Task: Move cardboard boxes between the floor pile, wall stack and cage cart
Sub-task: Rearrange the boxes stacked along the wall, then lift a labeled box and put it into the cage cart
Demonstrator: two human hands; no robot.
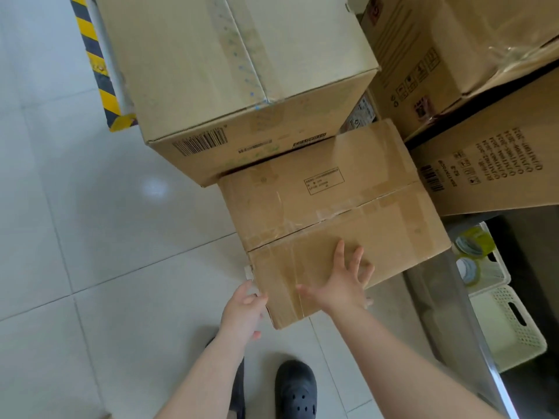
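Colours: mostly tan cardboard on pale tile

Nearest box brown with glossy clear tape; bigger box paler tan, black barcode. Edge guard yellow/black diagonal stripes. Floor off-white tiles. Basket cream, perforated. Clog black.

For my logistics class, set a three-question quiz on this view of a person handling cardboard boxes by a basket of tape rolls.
1. True or false: the right hand lies flat with spread fingers on the nearest box.
2. The left hand touches that box at: A) its near left corner, B) its far edge, C) its label.
3. What does the white basket hold?

Key: 1 true; 2 A; 3 tape rolls.
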